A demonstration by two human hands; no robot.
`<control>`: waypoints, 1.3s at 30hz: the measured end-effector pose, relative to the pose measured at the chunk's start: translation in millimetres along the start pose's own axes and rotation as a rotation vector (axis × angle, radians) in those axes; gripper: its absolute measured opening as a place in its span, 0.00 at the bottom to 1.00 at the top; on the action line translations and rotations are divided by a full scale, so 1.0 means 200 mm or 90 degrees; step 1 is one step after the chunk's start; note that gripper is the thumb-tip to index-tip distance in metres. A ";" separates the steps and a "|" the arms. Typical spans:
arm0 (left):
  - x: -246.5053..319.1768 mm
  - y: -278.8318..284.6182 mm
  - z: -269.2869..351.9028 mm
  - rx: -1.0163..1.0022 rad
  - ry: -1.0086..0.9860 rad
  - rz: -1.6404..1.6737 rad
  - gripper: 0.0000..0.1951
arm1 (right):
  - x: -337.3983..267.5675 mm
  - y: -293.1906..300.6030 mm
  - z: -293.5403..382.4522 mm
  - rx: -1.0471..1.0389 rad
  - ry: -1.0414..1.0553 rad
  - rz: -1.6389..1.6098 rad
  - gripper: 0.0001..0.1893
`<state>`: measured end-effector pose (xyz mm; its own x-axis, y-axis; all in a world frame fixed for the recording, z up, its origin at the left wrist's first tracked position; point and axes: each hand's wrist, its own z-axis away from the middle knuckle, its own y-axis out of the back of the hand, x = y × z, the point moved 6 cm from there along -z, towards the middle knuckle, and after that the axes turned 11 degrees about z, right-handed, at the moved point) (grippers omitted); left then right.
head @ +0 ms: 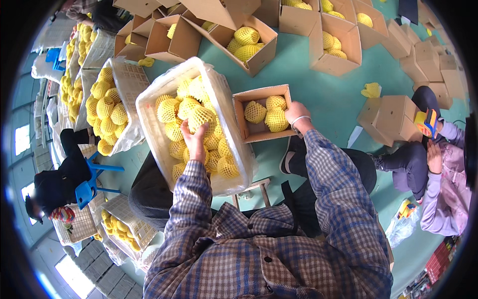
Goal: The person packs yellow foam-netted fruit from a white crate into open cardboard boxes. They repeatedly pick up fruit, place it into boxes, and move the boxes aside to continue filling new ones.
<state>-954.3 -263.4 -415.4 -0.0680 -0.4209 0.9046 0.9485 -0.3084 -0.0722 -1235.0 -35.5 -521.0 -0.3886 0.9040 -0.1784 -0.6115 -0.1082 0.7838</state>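
Observation:
My left hand (195, 141) has its fingers around a round fruit in a yellow foam net (201, 119). Below it, several more netted fruits (227, 166) fill a white plastic crate (147, 108) lined with clear film. To the right of the crate is a small open cardboard box (261, 139), with three netted fruits inside; one of them (255, 111) lies to the left of the other two. My right hand (297, 115) grips this box at its right wall. The fingertips inside the box are partly hidden.
Open cardboard boxes (336, 48) holding netted fruit stand across the far side. More fruit crates (130, 84) line the left, near a seated person and a blue stool (87, 188). At right, another person holds a tape dispenser (426, 121) beside cardboard boxes (397, 114). Loose foam nets (371, 90) lie on the green floor.

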 end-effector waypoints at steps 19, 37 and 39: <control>-0.84 -0.75 -0.09 -0.610 -0.311 -1.104 0.11 | 0.00 0.00 0.02 -0.033 0.009 -0.031 0.15; -0.79 -0.77 0.03 -0.587 -0.029 -1.060 0.20 | -0.01 0.02 0.00 -0.016 0.028 -0.022 0.15; -0.86 -0.86 0.05 -0.565 0.068 -1.064 0.23 | 0.03 0.01 0.01 -0.013 0.020 -0.006 0.15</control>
<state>-1102.3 -129.3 -555.1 -0.6717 0.7002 0.2421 -0.5107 -0.6743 0.5334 -1237.2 -28.9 -519.9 -0.4041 0.8913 -0.2055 -0.6297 -0.1082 0.7692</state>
